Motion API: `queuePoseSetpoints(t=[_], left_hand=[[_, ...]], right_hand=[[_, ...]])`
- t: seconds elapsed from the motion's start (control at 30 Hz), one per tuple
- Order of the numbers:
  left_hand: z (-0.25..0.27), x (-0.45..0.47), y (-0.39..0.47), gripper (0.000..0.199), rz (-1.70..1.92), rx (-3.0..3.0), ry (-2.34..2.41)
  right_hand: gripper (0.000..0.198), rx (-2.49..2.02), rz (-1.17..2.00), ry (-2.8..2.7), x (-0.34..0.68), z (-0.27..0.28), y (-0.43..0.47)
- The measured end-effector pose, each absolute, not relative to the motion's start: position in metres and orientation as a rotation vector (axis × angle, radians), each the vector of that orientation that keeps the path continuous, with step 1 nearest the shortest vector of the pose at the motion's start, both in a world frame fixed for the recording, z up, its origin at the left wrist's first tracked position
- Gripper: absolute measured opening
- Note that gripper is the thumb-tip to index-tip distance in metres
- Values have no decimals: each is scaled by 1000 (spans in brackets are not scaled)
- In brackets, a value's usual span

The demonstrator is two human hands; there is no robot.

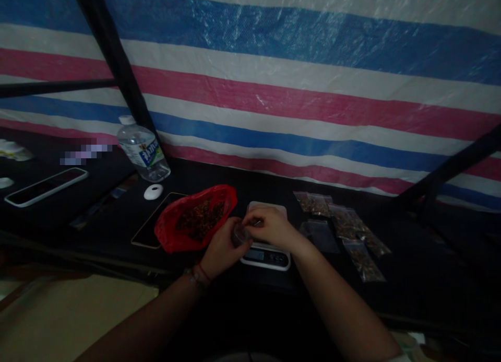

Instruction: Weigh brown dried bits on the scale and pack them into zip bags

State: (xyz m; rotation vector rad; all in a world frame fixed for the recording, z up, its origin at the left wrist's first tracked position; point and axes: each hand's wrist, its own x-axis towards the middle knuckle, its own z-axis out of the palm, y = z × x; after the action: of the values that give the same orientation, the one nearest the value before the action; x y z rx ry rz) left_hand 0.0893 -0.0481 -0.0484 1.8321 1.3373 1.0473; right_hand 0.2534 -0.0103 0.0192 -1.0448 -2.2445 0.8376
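Fingers [256, 215] of the right hand [272, 229] bunch at the mouth of a small clear container [239, 235], tips drawn together; cannot tell whether they pinch anything. Left hand [224, 248] curls round the container, probably to steady it. Cup or bag: cannot tell.

Black surface [266, 187] carries everything. Red bag [166, 231] lies mouth up beside the left hand, partly over a tablet [146, 231]; its spread rim leaves the dried mix [201, 218] within reach. Scale [264, 256] sits below the hands, display toward the person, presumably for easy reading. Filled packets [364, 260] lie grouped at right, likely kept apart from the flat clear bag [321, 235] nearer the scale. Container: held between red bag and scale.
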Motion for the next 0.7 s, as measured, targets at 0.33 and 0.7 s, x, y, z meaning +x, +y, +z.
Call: queuePoseSetpoints(t=[0.33, 0.7], left_hand=[[-54, 89, -45, 45, 1095, 1832, 1249], [-49, 88, -46, 42, 966, 1834, 1321]], right_hand=[[33, -1016, 841, -2465, 237, 23, -17], [22, -1409, 519, -2236, 283, 10, 13]])
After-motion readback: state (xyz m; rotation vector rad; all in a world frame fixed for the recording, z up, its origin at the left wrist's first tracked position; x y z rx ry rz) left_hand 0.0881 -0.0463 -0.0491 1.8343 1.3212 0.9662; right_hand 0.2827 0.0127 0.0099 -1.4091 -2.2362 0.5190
